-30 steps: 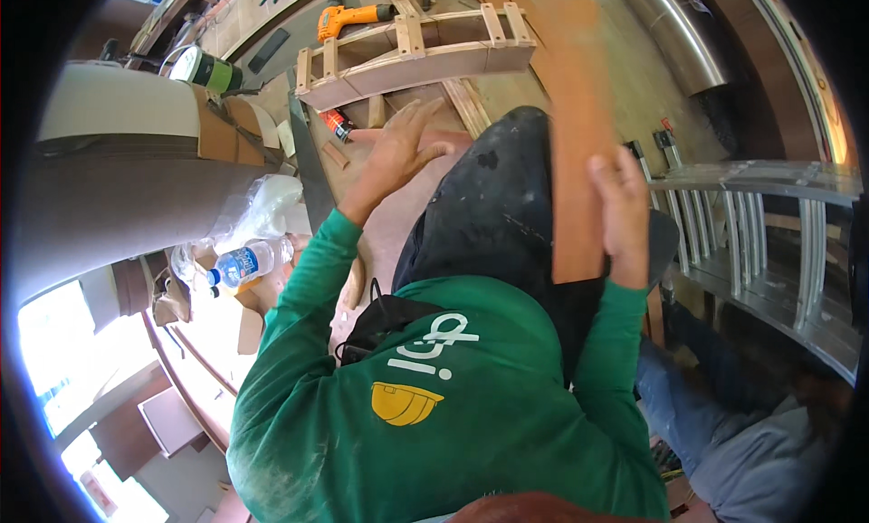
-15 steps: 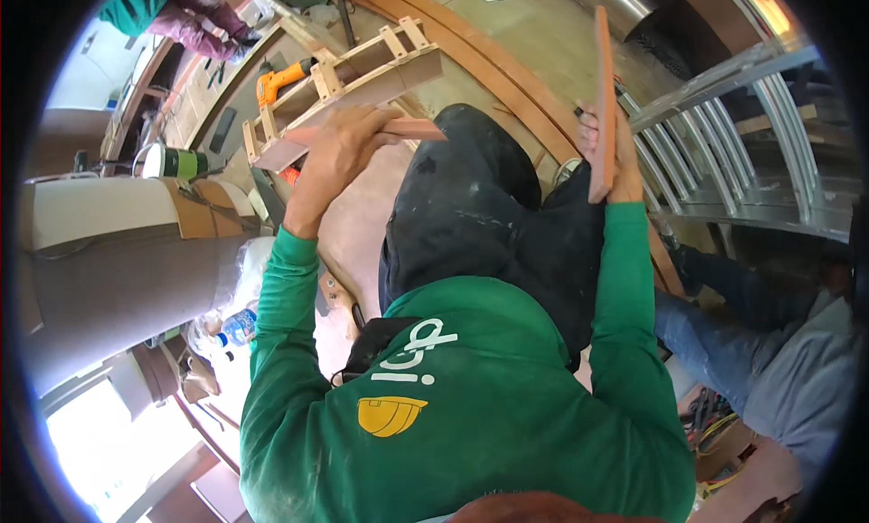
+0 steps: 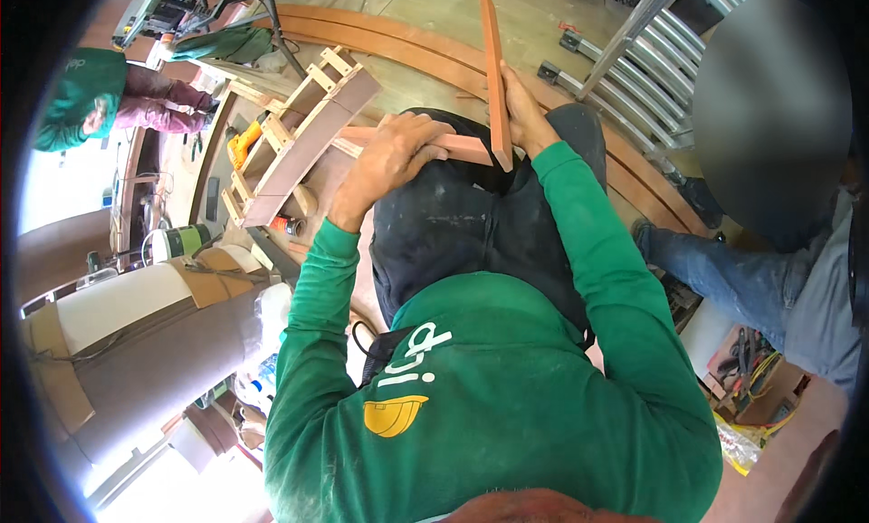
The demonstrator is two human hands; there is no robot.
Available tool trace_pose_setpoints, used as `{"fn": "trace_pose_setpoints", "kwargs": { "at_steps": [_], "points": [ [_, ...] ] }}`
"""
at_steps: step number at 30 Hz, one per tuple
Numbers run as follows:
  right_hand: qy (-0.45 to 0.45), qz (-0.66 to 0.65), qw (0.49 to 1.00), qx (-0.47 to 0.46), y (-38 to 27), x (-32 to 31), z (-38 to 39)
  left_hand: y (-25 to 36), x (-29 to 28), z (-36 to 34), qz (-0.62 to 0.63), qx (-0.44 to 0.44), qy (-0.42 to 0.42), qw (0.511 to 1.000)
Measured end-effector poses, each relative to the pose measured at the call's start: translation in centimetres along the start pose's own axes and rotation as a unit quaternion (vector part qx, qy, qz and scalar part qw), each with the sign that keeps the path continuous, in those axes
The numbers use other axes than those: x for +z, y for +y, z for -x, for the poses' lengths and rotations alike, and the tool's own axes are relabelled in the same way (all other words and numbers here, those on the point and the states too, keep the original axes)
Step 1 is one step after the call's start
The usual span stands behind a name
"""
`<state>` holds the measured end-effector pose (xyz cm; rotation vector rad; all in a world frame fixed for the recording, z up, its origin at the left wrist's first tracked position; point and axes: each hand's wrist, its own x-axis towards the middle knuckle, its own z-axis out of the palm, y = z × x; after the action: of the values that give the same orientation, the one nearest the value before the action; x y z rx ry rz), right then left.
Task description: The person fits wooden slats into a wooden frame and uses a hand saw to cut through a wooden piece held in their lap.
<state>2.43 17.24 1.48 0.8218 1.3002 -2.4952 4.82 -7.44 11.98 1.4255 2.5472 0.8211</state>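
My left hand (image 3: 391,161) is closed over a reddish wooden strip (image 3: 466,149), which lies crosswise above my dark trousers. My right hand (image 3: 527,114) grips a longer, thin reddish wooden board (image 3: 492,75) from its right side, with some fingers hidden behind it. That board points away from me, and its near end sits right at the strip's right end. Whether the two pieces touch I cannot tell. Left of my left hand stands a slatted wooden frame (image 3: 312,147) with short cross blocks, and an orange cordless drill (image 3: 243,144) lies behind it.
Long curved wooden strips (image 3: 389,45) run along the floor ahead. An aluminium ladder (image 3: 634,79) lies at the right, near a person in jeans (image 3: 715,260). Another person in green (image 3: 100,93) is at the far left. A large wrapped roll (image 3: 154,315) lies on my left.
My right hand has brought its board leftward, up to the strip's end. My left hand and strip have shifted right in the picture. The view has turned, and more of the person at right shows.
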Motion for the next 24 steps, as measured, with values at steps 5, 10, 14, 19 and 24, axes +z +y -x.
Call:
{"fn": "trace_pose_setpoints", "kwargs": {
  "at_steps": [5,10,14,19,24],
  "points": [
    [-0.057,0.006,0.997,-0.049,0.2,1.3,-0.6,-0.2,-0.7,0.5,0.021,-0.040,0.017,0.999],
    [-0.023,0.233,0.923,-0.306,-6.1,0.9,4.3,-0.9,-0.6,1.8,-0.001,-0.049,0.060,0.997],
    [-0.013,0.487,0.788,-0.376,-12.5,-2.1,8.8,-1.0,-0.1,1.5,0.029,-0.043,0.069,0.996],
    [-0.055,0.589,0.684,-0.427,-13.8,-4.2,16.1,-1.2,-0.3,1.5,0.015,-0.029,0.067,0.997],
    [-0.034,0.667,0.619,-0.413,-17.3,-7.8,17.0,-3.1,-1.6,3.3,0.067,-0.057,0.050,0.995]
  ]
}}
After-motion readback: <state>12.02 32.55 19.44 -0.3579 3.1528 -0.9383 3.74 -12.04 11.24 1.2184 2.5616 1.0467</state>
